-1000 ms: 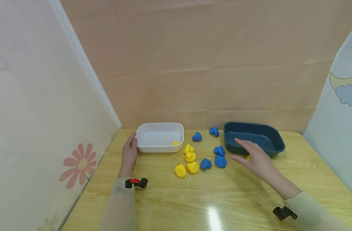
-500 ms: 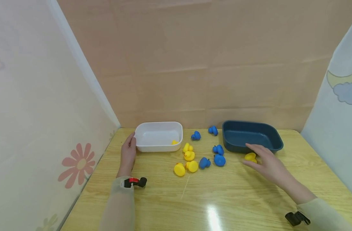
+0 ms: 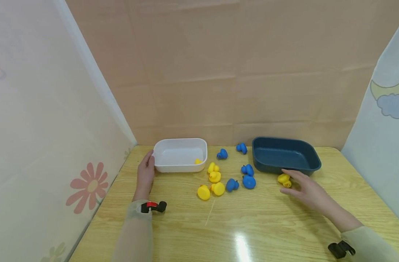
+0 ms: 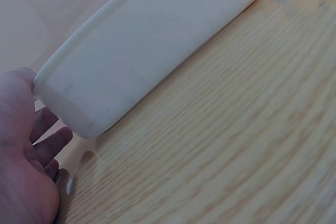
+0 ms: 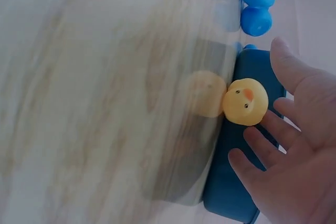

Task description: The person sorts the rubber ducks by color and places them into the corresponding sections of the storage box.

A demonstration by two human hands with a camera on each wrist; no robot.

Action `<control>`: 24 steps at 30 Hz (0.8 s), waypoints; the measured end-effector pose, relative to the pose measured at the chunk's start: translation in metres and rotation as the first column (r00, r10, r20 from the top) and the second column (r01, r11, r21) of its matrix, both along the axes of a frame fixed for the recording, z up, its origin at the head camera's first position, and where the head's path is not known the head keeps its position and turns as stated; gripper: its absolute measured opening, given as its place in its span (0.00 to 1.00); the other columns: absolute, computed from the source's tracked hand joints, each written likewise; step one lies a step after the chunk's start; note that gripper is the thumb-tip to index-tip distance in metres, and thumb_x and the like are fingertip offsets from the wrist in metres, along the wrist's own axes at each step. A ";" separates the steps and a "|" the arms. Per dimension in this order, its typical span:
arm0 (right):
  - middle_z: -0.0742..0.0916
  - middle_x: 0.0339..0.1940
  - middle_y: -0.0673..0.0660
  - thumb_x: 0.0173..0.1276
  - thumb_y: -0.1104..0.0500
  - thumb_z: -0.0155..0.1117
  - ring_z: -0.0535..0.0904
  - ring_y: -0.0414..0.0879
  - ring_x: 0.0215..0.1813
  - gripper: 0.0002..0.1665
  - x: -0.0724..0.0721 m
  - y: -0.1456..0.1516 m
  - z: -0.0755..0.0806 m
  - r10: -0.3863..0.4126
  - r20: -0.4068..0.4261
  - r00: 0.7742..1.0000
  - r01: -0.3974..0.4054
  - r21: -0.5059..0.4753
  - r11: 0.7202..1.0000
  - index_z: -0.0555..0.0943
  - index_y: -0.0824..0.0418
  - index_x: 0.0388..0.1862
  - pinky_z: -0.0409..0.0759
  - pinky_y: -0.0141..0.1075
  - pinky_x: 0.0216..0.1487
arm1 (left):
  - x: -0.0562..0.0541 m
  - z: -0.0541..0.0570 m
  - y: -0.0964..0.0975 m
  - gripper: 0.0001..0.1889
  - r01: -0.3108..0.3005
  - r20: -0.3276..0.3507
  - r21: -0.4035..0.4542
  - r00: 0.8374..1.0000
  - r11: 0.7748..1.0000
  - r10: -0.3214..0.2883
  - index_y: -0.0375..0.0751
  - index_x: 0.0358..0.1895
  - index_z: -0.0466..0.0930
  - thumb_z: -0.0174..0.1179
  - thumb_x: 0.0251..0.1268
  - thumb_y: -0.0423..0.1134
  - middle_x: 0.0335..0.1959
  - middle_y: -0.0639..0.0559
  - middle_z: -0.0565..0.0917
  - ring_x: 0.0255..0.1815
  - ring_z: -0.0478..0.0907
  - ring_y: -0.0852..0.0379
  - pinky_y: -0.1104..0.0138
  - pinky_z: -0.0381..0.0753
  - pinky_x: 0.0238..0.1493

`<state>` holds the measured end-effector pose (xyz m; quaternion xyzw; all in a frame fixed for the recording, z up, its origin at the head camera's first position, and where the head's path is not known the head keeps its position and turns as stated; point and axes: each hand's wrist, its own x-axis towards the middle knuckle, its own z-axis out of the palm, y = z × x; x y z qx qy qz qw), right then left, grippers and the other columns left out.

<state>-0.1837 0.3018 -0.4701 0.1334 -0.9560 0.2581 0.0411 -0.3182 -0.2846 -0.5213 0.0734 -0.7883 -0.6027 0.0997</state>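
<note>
My left hand (image 3: 145,174) touches the left end of a white tub (image 3: 180,168); in the left wrist view its thumb is at the rim and its loosely bent fingers lie along the outside of the end wall. My right hand (image 3: 305,191) is spread around a yellow rubber duck (image 3: 284,179) in front of the dark blue tub (image 3: 268,166). In the right wrist view the duck's face (image 5: 247,102) points at the camera, the fingertips are right at its side, and the thumb stands apart from it.
Several yellow ducks (image 3: 215,177) and several blue ducks (image 3: 248,182) lie on the wooden table (image 3: 186,225) between the tubs. Another yellow duck (image 3: 198,161) sits in the white tub. A tan backdrop (image 3: 192,91) rises behind, with pale patterned cloths at both sides.
My right hand has moved right and down from in front of the dark blue tub to the yellow duck beside it. The duck has turned, its head now toward me. The left hand stays put.
</note>
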 end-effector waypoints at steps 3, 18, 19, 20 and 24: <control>0.76 0.75 0.80 0.73 0.51 0.81 0.73 0.80 0.73 0.47 -0.001 0.003 -0.003 0.012 -0.001 1.000 -0.012 0.003 1.000 0.71 0.72 0.81 0.75 0.75 0.65 | 0.000 0.000 0.001 0.28 0.000 -0.001 0.002 1.000 1.000 0.000 0.53 0.88 0.65 0.46 0.94 0.53 0.88 0.51 0.64 0.90 0.55 0.49 0.50 0.55 0.88; 0.80 0.70 0.73 0.67 0.57 0.85 0.81 0.71 0.65 0.41 -0.002 0.010 -0.009 0.035 -0.042 0.999 -0.035 -0.001 0.999 0.80 0.70 0.74 0.82 0.66 0.61 | 0.000 -0.002 0.000 0.29 0.003 -0.011 -0.008 1.000 1.000 -0.003 0.53 0.88 0.65 0.45 0.94 0.53 0.88 0.51 0.65 0.90 0.56 0.49 0.51 0.56 0.88; 0.81 0.69 0.72 0.66 0.57 0.86 0.82 0.70 0.64 0.41 -0.002 0.011 -0.010 0.036 -0.051 0.998 -0.036 0.005 0.999 0.80 0.69 0.74 0.83 0.65 0.59 | 0.000 -0.003 0.000 0.29 0.004 -0.011 -0.009 1.000 1.000 -0.004 0.53 0.88 0.65 0.45 0.94 0.53 0.88 0.51 0.65 0.90 0.56 0.49 0.51 0.57 0.88; 0.81 0.68 0.71 0.66 0.57 0.86 0.82 0.68 0.63 0.40 -0.002 0.011 -0.010 0.038 -0.060 0.998 -0.037 0.011 0.999 0.81 0.69 0.73 0.84 0.64 0.58 | 0.000 -0.003 0.000 0.29 0.004 -0.011 -0.008 1.000 1.000 -0.005 0.53 0.88 0.65 0.45 0.94 0.53 0.88 0.51 0.65 0.90 0.56 0.49 0.51 0.57 0.88; 0.83 0.66 0.68 0.65 0.58 0.87 0.83 0.66 0.61 0.39 -0.003 0.012 -0.013 0.041 -0.077 0.996 -0.039 0.023 0.999 0.82 0.67 0.72 0.84 0.62 0.58 | 0.000 -0.004 -0.001 0.29 0.002 -0.016 -0.013 1.000 1.000 -0.002 0.54 0.88 0.65 0.45 0.94 0.54 0.88 0.51 0.65 0.89 0.56 0.49 0.51 0.57 0.88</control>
